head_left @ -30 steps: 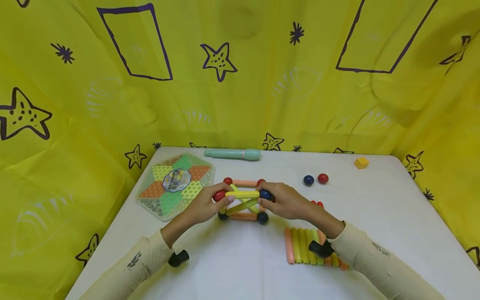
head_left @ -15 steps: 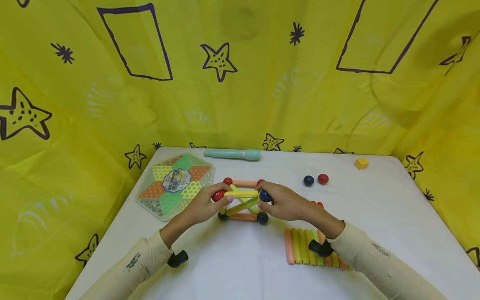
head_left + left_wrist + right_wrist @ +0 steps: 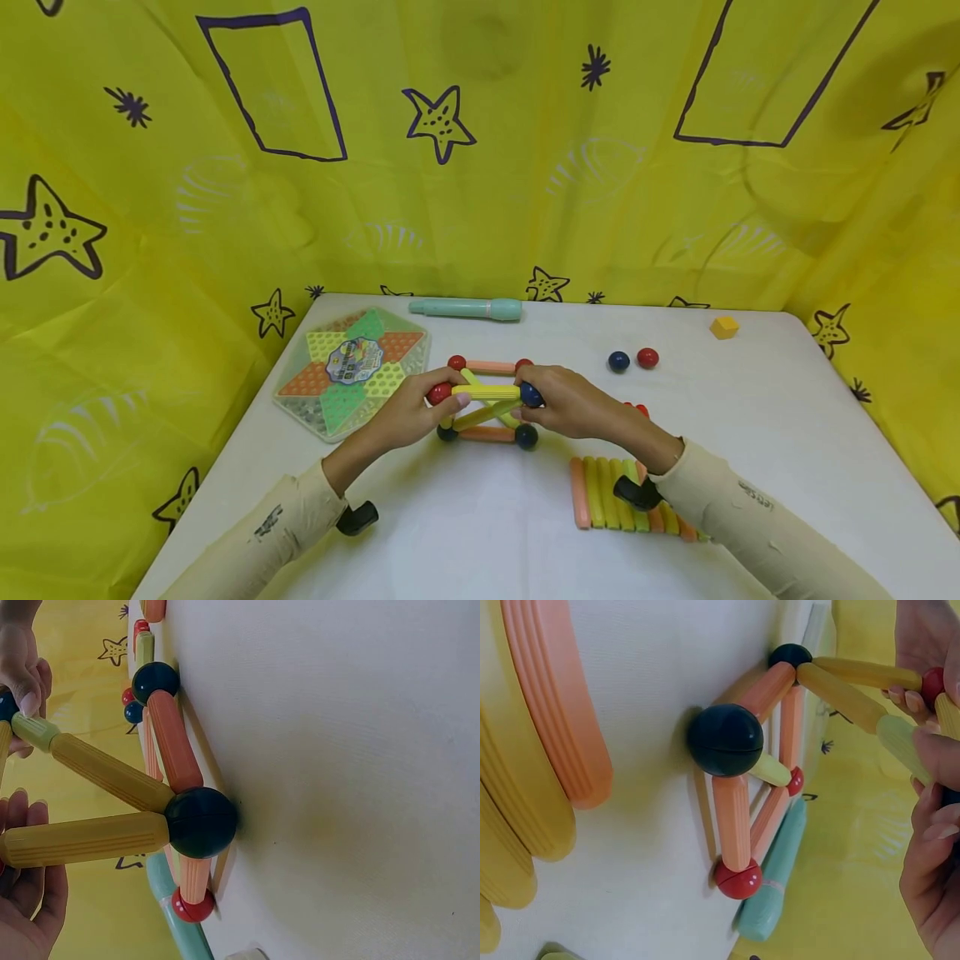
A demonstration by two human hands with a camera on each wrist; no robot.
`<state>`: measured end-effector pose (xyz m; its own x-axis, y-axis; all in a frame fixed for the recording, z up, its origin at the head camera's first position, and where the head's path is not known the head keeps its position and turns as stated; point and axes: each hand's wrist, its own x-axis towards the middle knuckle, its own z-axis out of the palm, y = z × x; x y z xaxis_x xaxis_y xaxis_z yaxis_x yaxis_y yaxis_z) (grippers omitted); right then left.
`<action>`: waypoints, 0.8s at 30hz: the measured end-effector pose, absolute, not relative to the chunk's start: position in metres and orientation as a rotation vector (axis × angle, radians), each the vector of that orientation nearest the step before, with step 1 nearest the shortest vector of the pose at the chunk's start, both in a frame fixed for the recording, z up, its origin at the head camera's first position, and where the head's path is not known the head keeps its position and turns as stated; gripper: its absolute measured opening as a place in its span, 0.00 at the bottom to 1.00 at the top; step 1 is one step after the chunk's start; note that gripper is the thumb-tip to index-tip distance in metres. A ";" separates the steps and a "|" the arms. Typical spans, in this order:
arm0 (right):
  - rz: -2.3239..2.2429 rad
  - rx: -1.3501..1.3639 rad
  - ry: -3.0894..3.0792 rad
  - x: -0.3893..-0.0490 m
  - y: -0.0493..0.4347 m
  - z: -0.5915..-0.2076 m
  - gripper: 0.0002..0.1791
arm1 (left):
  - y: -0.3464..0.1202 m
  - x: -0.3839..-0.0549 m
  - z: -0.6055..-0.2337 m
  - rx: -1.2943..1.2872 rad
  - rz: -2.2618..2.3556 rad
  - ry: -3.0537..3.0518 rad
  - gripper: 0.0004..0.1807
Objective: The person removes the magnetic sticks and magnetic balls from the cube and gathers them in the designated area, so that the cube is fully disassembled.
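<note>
Above the table, my left hand [image 3: 408,410] grips a red ball [image 3: 438,393] and my right hand [image 3: 573,404] grips a dark blue ball [image 3: 531,394]. A yellow ribbed rod [image 3: 487,391] bridges the two balls. Below them lies a square frame of orange rods [image 3: 174,742], with red and dark blue balls at its corners. From one dark blue corner ball [image 3: 201,822], a yellow rod [image 3: 90,840] rises to the red ball. A second yellow rod [image 3: 112,771] slants from that corner into a light green rod [image 3: 36,731] at the right fingertips. My fingers partly hide both held balls.
Right of the frame lies a row of coloured rods [image 3: 603,493], partly under my right forearm. A loose blue ball [image 3: 618,362], a red ball [image 3: 648,358] and a yellow block [image 3: 724,327] sit farther back. A hexagonal game board [image 3: 352,371] lies left; a teal tube [image 3: 465,309] lies behind.
Both hands keep their hold on the balls and rod. The right fingers have shifted slightly around the blue ball; the frame on the table stays put.
</note>
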<state>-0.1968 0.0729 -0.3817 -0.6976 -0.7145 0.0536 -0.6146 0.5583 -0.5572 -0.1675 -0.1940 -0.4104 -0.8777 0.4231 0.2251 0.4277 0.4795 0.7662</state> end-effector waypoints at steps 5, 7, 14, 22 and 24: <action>-0.826 -1.165 2.613 -0.199 0.073 -0.383 0.10 | -0.194 -0.167 -0.410 -0.804 -1.403 -2.670 0.07; -0.833 -1.185 2.612 -0.199 0.074 -0.383 0.10 | -0.194 -0.167 -0.410 -0.813 -1.407 -2.662 0.07; -0.845 -1.251 2.612 -0.201 0.075 -0.385 0.12 | -0.193 -0.167 -0.410 -0.796 -1.412 -2.681 0.06; -0.825 -1.289 2.654 -0.201 0.076 -0.387 0.14 | -0.193 -0.167 -0.410 -0.788 -1.400 -2.683 0.06; -0.821 -1.297 2.668 -0.201 0.076 -0.387 0.14 | -0.192 -0.166 -0.410 -0.793 -1.403 -2.681 0.07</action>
